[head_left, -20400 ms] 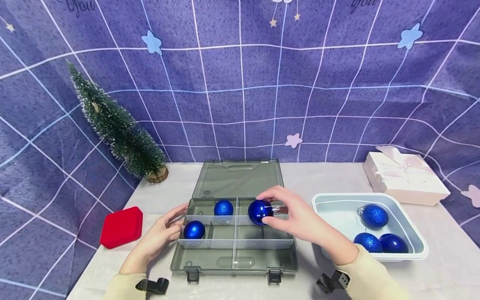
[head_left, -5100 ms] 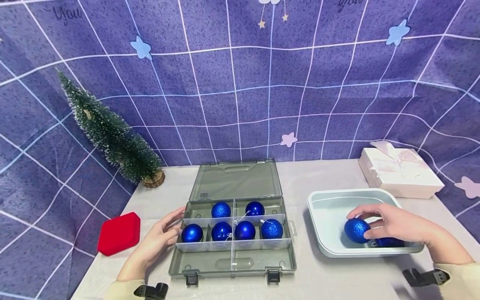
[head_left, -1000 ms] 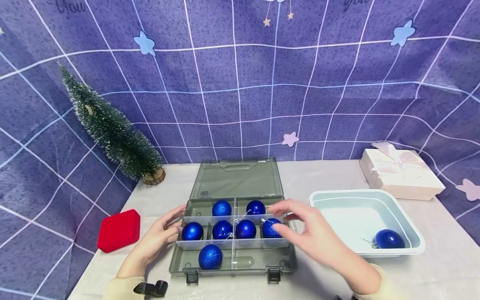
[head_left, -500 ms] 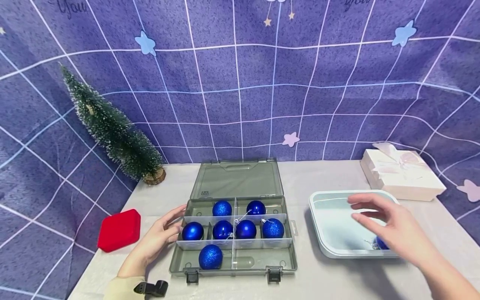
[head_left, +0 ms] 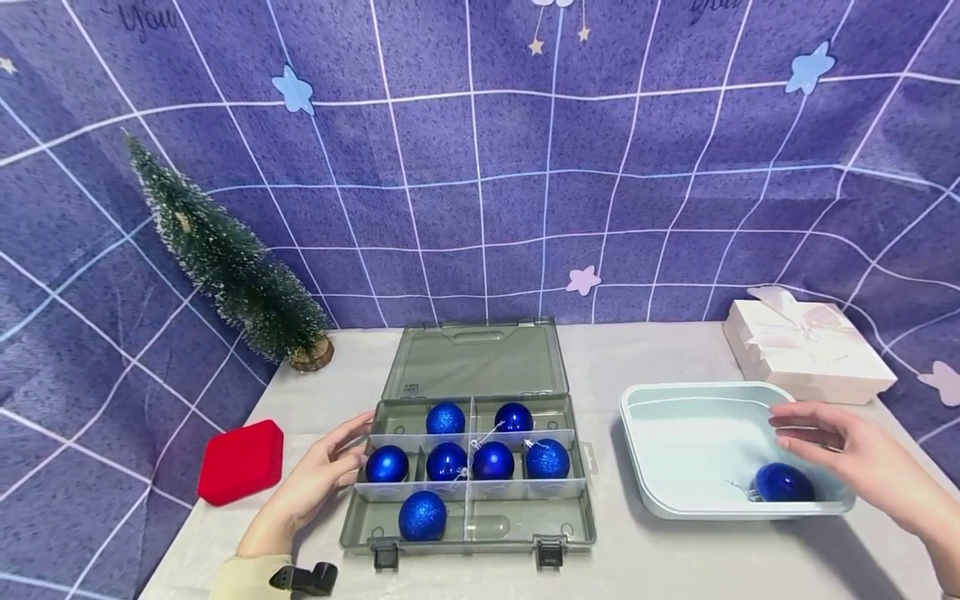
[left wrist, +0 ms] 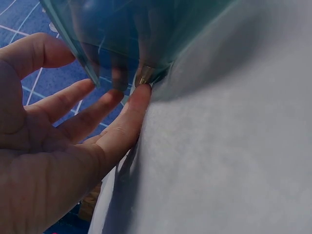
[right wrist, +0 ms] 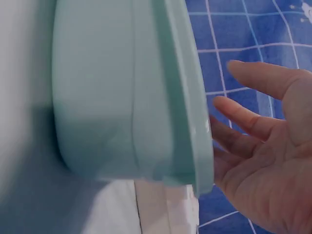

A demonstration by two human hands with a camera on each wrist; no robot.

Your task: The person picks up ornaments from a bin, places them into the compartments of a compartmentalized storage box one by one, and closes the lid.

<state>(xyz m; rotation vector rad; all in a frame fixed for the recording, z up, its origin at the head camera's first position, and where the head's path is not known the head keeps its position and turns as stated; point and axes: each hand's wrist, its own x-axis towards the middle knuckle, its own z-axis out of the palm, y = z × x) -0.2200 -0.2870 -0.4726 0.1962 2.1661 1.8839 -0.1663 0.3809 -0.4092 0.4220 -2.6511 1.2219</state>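
A grey-green divided case (head_left: 532, 521) lies with its lid (head_left: 480, 358) folded back. Several blue baubles sit in its compartments: two in the back row, more along the middle, and a glittery bauble (head_left: 422, 516) at front left; the front right compartment holds none. My left hand (head_left: 315, 479) touches the case's left side with loosely bent fingers, as the left wrist view also shows. Over the right side of a pale plastic tub (head_left: 637, 467) is my right hand (head_left: 847, 454), fingers extended and nothing held. Just below it, one shiny blue bauble (head_left: 783, 483) with a hanger lies in the tub.
At the left stand a red box (head_left: 240, 462) and a small frosted Christmas tree (head_left: 232, 258). A white gift box (head_left: 810, 346) with a ribbon bow sits behind the tub. A purple gridded cloth (head_left: 480, 208) hangs along the table's back.
Over the earlier frames the case has gained several baubles while the tub's have dwindled to one. In the last second my right hand has moved right, from the case to the tub. My left hand stays.
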